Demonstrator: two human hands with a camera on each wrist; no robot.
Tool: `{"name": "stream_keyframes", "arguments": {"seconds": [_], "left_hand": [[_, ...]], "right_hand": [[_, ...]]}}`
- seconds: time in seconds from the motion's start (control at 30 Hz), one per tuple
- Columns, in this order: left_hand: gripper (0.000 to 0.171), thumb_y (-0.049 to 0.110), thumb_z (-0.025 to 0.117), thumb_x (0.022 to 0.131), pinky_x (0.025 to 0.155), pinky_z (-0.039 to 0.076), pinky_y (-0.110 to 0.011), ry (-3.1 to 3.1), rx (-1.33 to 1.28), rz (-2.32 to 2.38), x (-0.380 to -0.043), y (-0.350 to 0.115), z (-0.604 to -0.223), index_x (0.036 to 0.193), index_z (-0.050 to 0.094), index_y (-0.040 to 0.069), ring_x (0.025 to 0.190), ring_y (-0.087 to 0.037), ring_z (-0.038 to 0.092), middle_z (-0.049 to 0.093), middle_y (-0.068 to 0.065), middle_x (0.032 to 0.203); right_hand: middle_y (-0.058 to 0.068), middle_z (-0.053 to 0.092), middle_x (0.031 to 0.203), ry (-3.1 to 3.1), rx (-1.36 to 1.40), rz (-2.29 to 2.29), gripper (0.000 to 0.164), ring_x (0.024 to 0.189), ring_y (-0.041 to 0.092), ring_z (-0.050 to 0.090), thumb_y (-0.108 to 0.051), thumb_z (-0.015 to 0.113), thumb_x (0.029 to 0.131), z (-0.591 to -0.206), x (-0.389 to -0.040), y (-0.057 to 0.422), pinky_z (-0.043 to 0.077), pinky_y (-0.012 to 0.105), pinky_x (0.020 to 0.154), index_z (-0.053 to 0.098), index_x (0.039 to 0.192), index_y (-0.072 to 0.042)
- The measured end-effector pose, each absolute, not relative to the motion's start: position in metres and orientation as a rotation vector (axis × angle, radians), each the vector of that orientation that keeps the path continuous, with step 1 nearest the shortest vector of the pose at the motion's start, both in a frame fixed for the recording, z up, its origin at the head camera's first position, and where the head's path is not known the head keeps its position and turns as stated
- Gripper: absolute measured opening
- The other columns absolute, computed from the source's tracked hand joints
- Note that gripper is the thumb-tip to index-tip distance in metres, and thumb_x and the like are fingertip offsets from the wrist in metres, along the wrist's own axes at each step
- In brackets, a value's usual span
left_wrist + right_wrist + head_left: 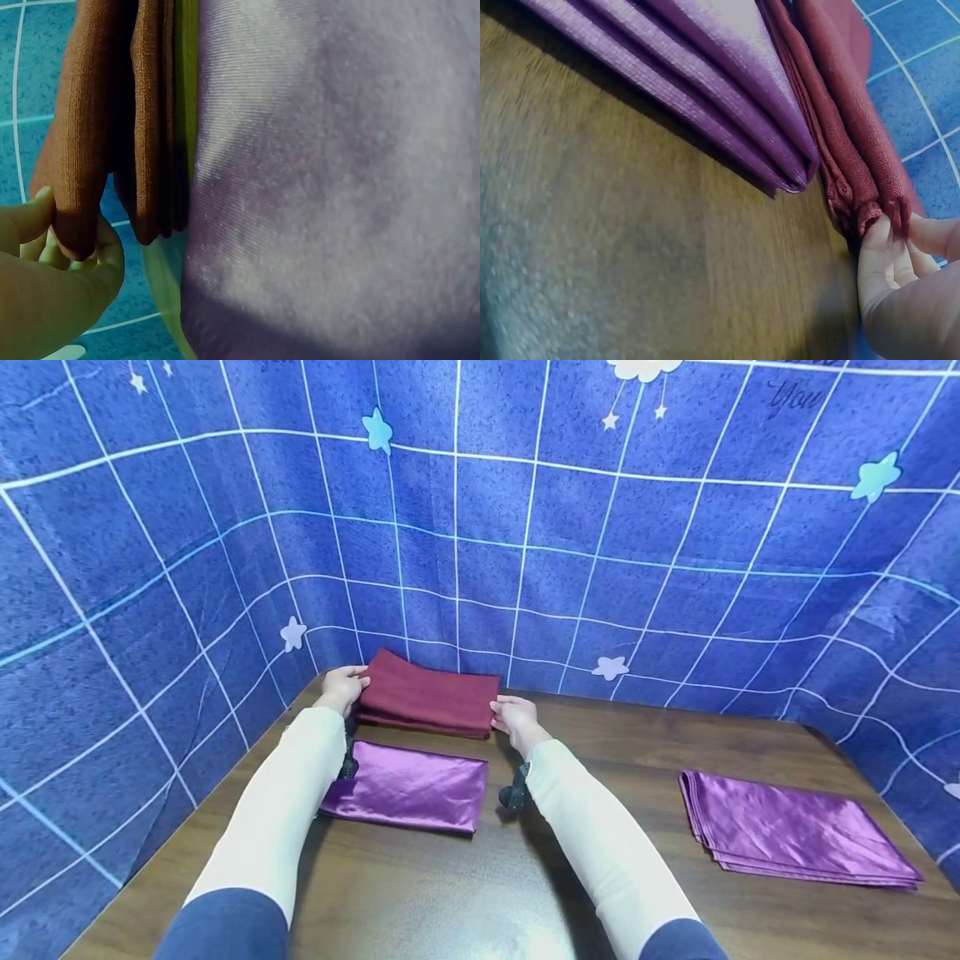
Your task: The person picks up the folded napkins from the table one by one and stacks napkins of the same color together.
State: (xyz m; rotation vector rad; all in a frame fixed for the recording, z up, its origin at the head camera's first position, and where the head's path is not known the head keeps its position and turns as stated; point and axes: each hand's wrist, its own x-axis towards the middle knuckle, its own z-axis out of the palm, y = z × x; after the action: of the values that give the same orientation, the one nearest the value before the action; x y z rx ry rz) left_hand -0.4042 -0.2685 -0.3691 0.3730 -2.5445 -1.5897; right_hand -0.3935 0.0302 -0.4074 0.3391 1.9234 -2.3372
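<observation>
A folded dark red cloth (431,695) lies at the back left of the table, close to the blue curtain. My left hand (344,687) pinches its left end between thumb and fingers; in the left wrist view that hand (64,277) grips the upper folded layer, with more layers beside it. At the opposite end my right hand (516,718) pinches the cloth's edge, and the right wrist view has its thumb and fingers (876,259) around the upper layers. Just in front lies a folded shiny purple cloth (416,787), its left part partly covered by my left forearm.
A second folded purple cloth (802,831) lies on the right side of the wooden table (600,727). A blue curtain (487,552) with white grid lines and stars stands behind and at both sides. Dark wrist devices (513,797) hang below my wrists.
</observation>
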Motion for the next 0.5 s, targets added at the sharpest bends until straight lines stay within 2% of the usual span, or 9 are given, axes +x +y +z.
{"name": "stream_keyframes", "arguments": {"seconds": [0.07, 0.17, 0.27, 0.33, 0.43, 0.5], "left_hand": [[0.043, 0.007, 0.052, 0.098, 0.105, 0.042, -0.032, -2.557, 0.359, -1.600, -0.407, -0.272, -0.373, 0.141, 0.048, 0.003, 0.127, -0.026, 0.047, 0.049, -0.018, 0.142], [0.043, 0.010, 0.051, 0.099, 0.097, 0.044, -0.024, -2.600, 0.353, -1.564, -0.411, -0.275, -0.376, 0.141, 0.048, 0.004, 0.126, -0.025, 0.047, 0.047, -0.018, 0.144], [0.043, 0.011, 0.052, 0.098, 0.079, 0.044, -0.017, -2.668, 0.370, -1.480, -0.412, -0.276, -0.376, 0.140, 0.048, 0.004, 0.123, -0.025, 0.046, 0.045, -0.019, 0.145], [0.043, 0.010, 0.053, 0.097, 0.072, 0.042, -0.015, -2.704, 0.371, -1.442, -0.412, -0.276, -0.377, 0.140, 0.048, 0.002, 0.122, -0.028, 0.045, 0.043, -0.022, 0.145], [0.043, 0.008, 0.052, 0.096, 0.069, 0.043, -0.017, -2.760, 0.348, -1.414, -0.416, -0.279, -0.379, 0.139, 0.048, -0.001, 0.117, -0.029, 0.048, 0.044, -0.025, 0.143], [0.044, 0.007, 0.052, 0.095, 0.064, 0.043, -0.020, -2.806, 0.330, -1.405, -0.428, -0.288, -0.387, 0.139, 0.049, 0.001, 0.103, -0.028, 0.054, 0.047, -0.026, 0.139]], "right_hand": [[0.011, 0.069, 0.095, 1.937, 0.355, -2.315, 0.037, 0.076, 0.015, 0.064, 0.005, 0.062, 0.089, -0.408, -0.393, 0.029, 0.058, 0.023, 0.068, 0.058, 0.126, 0.006], [0.013, 0.070, 0.102, 1.952, 0.338, -2.313, 0.039, 0.081, 0.016, 0.066, 0.005, 0.063, 0.089, -0.412, -0.401, 0.031, 0.059, 0.025, 0.070, 0.058, 0.127, 0.005], [0.010, 0.070, 0.094, 1.959, 0.303, -2.329, 0.031, 0.078, 0.016, 0.067, 0.004, 0.066, 0.086, -0.447, -0.436, 0.034, 0.059, 0.026, 0.066, 0.064, 0.118, 0.001], [0.008, 0.069, 0.086, 1.956, 0.254, -2.353, 0.027, 0.071, 0.015, 0.067, 0.003, 0.068, 0.085, -0.473, -0.464, 0.038, 0.058, 0.026, 0.059, 0.066, 0.111, 0.000], [0.010, 0.069, 0.092, 1.985, 0.245, -2.326, 0.030, 0.074, 0.018, 0.069, 0.000, 0.070, 0.085, -0.503, -0.493, 0.039, 0.059, 0.028, 0.063, 0.065, 0.115, 0.001], [0.012, 0.069, 0.100, 1.996, 0.216, -2.311, 0.035, 0.077, 0.020, 0.070, -0.002, 0.071, 0.086, -0.505, -0.495, 0.040, 0.059, 0.029, 0.067, 0.063, 0.119, 0.001]]}}
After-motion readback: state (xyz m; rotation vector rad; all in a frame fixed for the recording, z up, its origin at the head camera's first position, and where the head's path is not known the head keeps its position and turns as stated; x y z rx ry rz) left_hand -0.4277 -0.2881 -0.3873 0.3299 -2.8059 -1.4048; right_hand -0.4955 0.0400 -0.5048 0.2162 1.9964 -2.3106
